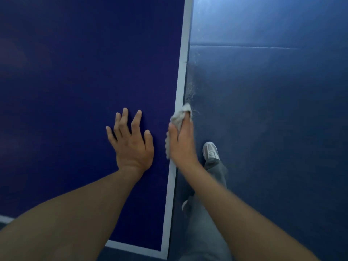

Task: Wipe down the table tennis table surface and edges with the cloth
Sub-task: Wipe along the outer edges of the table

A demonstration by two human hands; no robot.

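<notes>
On the dark blue table (75, 72), the left hand (131, 146) lies flat, palm down, fingers straight and spread, holding nothing. It sits a little inside the table's right-hand side, near the white line (181, 72) that runs along that side.

Just beside it, the right hand (182, 142) is at the very edge of the table. It grasps a pale, crumpled cloth (179, 117): the thumb lies on the top side by the white line, and the fingers reach down over the side with the cloth bunched under them. The cloth is pressed against the edge, over the white line. One wad pokes out past the fingertips, and a fold hangs out below the thumb on the table side. The hand and the cloth are slightly blurred.

Both forearms are bare and enter from the bottom of the view. At the bottom the white line turns a corner (163, 255) where the side meets the end of the table.

Beyond the edge is a blue floor (273, 110) with a thin seam (244, 47) across it. Pale specks (191, 91) are scattered on the floor close along the table's edge, above the cloth. Below the right hand a grey trouser leg (207, 223) ends in a light grey shoe (211, 152) on the floor.
</notes>
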